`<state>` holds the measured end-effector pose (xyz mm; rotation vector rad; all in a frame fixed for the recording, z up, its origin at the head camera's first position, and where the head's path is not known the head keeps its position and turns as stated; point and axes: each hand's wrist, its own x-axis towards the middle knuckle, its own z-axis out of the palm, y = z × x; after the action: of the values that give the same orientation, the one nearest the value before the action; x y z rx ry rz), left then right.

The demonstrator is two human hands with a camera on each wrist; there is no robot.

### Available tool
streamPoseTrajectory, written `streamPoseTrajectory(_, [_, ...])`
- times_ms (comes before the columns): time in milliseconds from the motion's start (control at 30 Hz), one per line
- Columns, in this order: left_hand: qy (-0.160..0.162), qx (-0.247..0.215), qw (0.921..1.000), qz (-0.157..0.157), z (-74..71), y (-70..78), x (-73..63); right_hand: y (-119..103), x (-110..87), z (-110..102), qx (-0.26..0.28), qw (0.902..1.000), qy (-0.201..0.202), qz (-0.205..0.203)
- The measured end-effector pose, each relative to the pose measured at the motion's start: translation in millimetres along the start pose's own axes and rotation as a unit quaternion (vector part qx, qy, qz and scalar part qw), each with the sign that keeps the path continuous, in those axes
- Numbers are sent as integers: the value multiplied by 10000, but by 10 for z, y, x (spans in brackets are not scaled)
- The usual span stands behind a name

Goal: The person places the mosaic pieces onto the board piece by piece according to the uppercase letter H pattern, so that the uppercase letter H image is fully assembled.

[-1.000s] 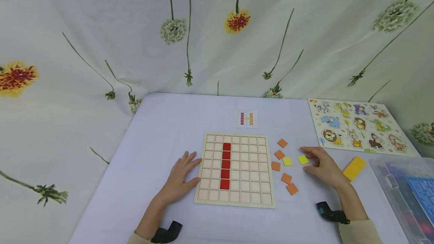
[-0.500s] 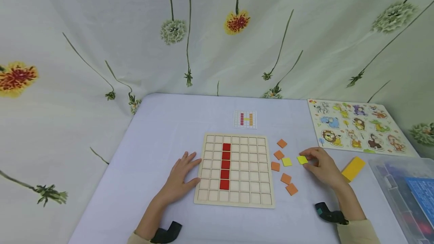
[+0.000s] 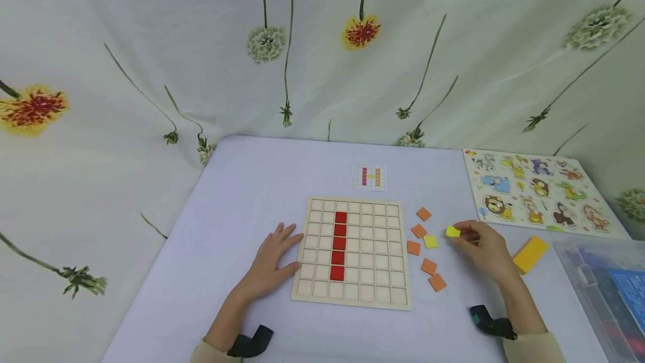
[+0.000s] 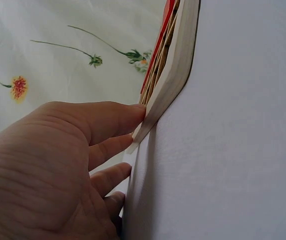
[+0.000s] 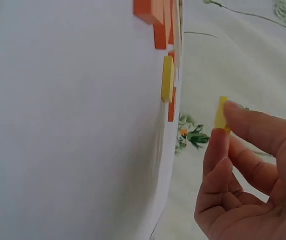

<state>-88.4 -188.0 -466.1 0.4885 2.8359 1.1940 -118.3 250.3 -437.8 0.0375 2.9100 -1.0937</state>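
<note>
Between thumb and fingers, my right hand (image 3: 482, 246) pinches a yellow square tile (image 3: 452, 232); in the right wrist view this tile (image 5: 221, 114) is raised off the table. My left hand (image 3: 272, 259) lies with spread fingers at the left edge of the wooden grid board (image 3: 375, 300). Thumb and index fingertip touch the board's side (image 4: 170, 82) in the left wrist view. A column of several red tiles (image 3: 339, 242) fills cells left of the board's middle. Another yellow tile (image 3: 430, 241) and several orange tiles (image 3: 429, 266) lie scattered right of the board.
A small pattern card (image 3: 369, 177) lies behind the board. At the back right is an animal picture board (image 3: 546, 190). A yellow block (image 3: 531, 255) sits right of the right hand, near a clear plastic box (image 3: 594, 296) at the table's right side.
The right hand has closed its fingers on the yellow tile and lifted it off the table. The left hand keeps its place at the board. The head view has shifted slightly.
</note>
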Motion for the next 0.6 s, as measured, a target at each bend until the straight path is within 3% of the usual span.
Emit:
streamPoseTrajectory(133, [0,29,10000,4,5,5,4,-276,-29,38,219,9995,187,-160])
streamPoseTrajectory(267, [11,13,10000,5,9,5,7,-589,-25,150,554,9966,58,-610])
streamPoseTrajectory(467, [31,-37,10000,15,10,5,12,-975,29,424,903,9888,-549,-1056])
streamPoseTrajectory(600, [15,-40,10000,7,10,4,9,-1145,80,631,818,9840,-1051,-1185])
